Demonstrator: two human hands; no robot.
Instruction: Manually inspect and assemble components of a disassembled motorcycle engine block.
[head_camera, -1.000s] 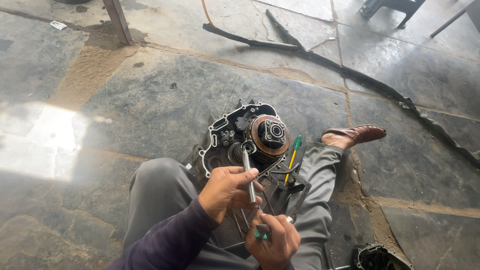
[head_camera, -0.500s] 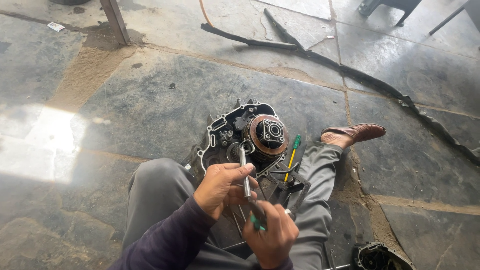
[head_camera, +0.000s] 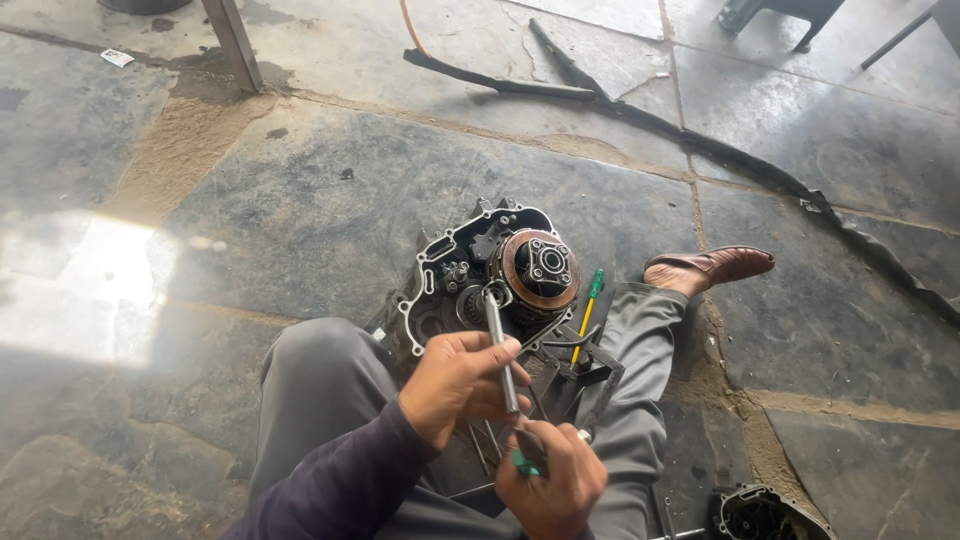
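Rod now seated against the engine's gear cluster, both hands closed on tools.

Nearest, right hand (head_camera: 550, 480) clenched round a green-handled tool (head_camera: 527, 462), butted to the rod's near end. Just beyond, left hand (head_camera: 457, 382) pinching the slim metal rod (head_camera: 497, 345) at mid-length. Since a second ago, hardly any shift: same grip on both sides, rod tip held at the same spot, so apparently steadied for work rather than repositioned. Long axis running near to far, tilted slightly left, far tip pointing at the small gears beside the round clutch (head_camera: 540, 268) of the open engine case (head_camera: 437, 262). Engine resting on the stone floor (head_camera: 300, 190) between the legs; yellow screwdriver (head_camera: 587, 305) lying just right, brown shoe (head_camera: 712, 268) farther right.
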